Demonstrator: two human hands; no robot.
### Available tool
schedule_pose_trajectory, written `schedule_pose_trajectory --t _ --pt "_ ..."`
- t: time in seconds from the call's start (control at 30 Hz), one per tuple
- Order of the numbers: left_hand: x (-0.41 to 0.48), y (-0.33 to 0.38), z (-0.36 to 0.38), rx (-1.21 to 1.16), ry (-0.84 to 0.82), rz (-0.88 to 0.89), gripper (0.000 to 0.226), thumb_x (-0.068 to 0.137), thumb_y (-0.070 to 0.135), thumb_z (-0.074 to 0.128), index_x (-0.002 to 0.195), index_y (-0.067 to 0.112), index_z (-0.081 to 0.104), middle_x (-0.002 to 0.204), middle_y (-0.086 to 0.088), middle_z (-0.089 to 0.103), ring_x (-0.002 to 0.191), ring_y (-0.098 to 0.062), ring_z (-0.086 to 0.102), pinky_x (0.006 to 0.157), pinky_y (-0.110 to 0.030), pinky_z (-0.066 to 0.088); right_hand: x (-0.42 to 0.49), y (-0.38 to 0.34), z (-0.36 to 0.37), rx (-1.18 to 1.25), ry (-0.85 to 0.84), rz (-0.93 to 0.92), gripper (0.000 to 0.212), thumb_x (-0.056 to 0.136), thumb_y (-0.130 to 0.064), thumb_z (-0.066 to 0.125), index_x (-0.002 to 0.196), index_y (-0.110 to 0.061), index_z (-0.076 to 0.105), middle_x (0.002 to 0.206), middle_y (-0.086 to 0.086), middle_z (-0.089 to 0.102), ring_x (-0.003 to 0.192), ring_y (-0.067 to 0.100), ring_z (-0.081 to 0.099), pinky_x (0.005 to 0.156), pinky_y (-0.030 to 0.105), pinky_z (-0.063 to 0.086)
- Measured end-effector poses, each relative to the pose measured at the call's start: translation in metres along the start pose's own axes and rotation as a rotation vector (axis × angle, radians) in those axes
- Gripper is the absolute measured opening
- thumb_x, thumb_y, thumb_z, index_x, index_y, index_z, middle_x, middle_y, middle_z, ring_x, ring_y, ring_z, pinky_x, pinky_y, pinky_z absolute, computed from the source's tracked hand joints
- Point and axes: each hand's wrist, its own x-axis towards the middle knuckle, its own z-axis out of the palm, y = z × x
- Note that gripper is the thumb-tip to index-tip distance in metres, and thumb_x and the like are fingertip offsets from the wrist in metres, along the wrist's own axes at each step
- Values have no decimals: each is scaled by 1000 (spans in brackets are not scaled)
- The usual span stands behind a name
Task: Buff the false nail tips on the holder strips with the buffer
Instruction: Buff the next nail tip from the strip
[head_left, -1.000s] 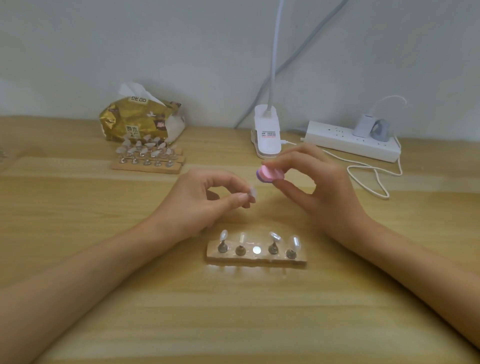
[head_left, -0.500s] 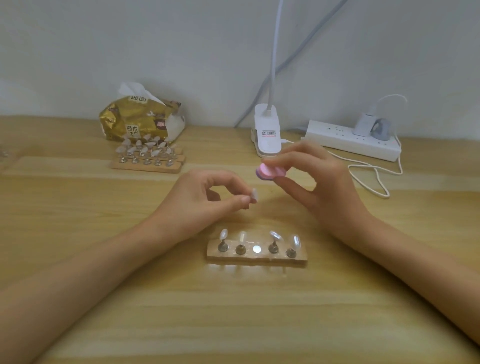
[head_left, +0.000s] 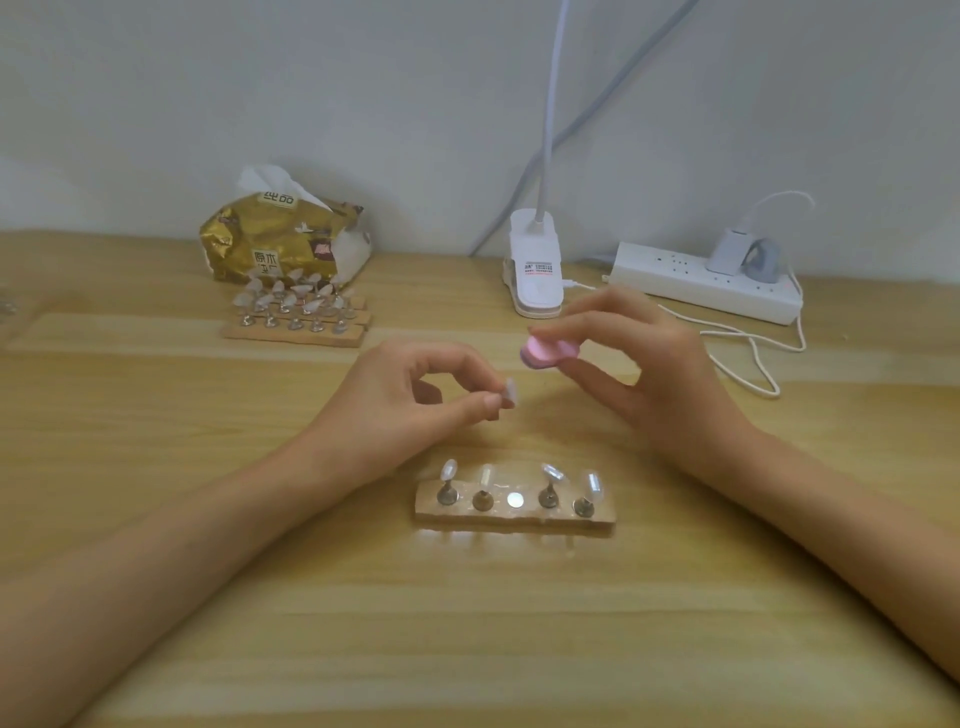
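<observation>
Left hand (head_left: 410, 400) pinches a nail tip (head_left: 510, 391); right hand (head_left: 649, 379), at its 2 o'clock, pinches the buffer (head_left: 548, 352) above the strip (head_left: 514, 512).

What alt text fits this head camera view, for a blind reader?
The left hand pinches a clear false nail tip beside a pink round buffer held in the right hand, above a wooden holder strip on a table.

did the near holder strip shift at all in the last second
No. The near holder strip lies where it did, directly in front of the lamp clip.
</observation>
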Motion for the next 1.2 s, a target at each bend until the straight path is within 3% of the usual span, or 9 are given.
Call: schedule_pose_trajectory --t 0.13,0.23,0.37,0.5,0.63,0.77,0.87,1.0,1.2 --pt "0 -2 0 3 20 -21 14 79 36 75 78 22 75 74 15 69 45 0 42 45 -9 29 -4 -10 10 32 -85 -128 19 92 -2 71 110 -7 73 103 8 62 96 16 63 87 27 51" --pt "0 -2 -1 14 -5 -13 11 85 18 74 77 25 74 79 11 73 44 0 44 45 -8 32 0 -2 2 19 -5 51 21 89 2 72 108 -5 73 101 8 63 92 16 64 85 34 51" --pt "0 1 0 0 -2 -21 8 81 29 75 77 23 74 74 15 70 43 1 42 44 -8 30 -5 -11 7 20 -55 -95 19 91 -1 72 109 -8 72 103 7 63 96 15 64 87 26 50" --pt "-2 -1 0 3 -19 -8 12 86 16 73 78 25 74 79 10 74 44 0 43 44 -8 32 -1 -2 1 -12 6 67 22 90 -1 73 110 -8 73 101 6 64 91 12 64 85 34 52" --pt "0 -2 -1 11 -3 -33 7 83 32 74 79 26 75 70 17 69 45 -5 39 43 -14 30 -5 -12 10 6 -73 -105 22 92 -3 71 113 -9 73 103 6 63 95 14 63 87 26 50" --pt "-1 -3 -1 -1 -14 -8 14 86 19 73 77 30 74 82 10 75 46 1 46 46 -10 35 -2 -5 1 21 24 63 22 90 -1 73 111 -8 73 100 8 65 93 16 65 85 34 52" --pt "0 -3 0 -10 -2 -23 7 83 31 75 78 27 75 71 16 70 45 2 45 46 -10 34 -6 -14 9 39 -40 -61 18 91 -2 72 109 -8 73 103 6 63 96 16 64 87 28 51" --pt "1 -5 -1 4 -10 -22 9 85 22 73 80 29 75 86 10 75 46 -4 45 46 -14 38 -3 -6 3 41 -7 84 18 88 2 73 104 -7 73 99 6 64 93 16 64 85 36 51" --pt "1 -7 -2 -29 -14 -36 3 82 29 75 80 27 75 88 7 74 47 -7 46 44 -21 39 -6 -10 8 59 -67 22 14 88 3 73 98 -7 71 101 5 64 94 17 65 86 35 52"
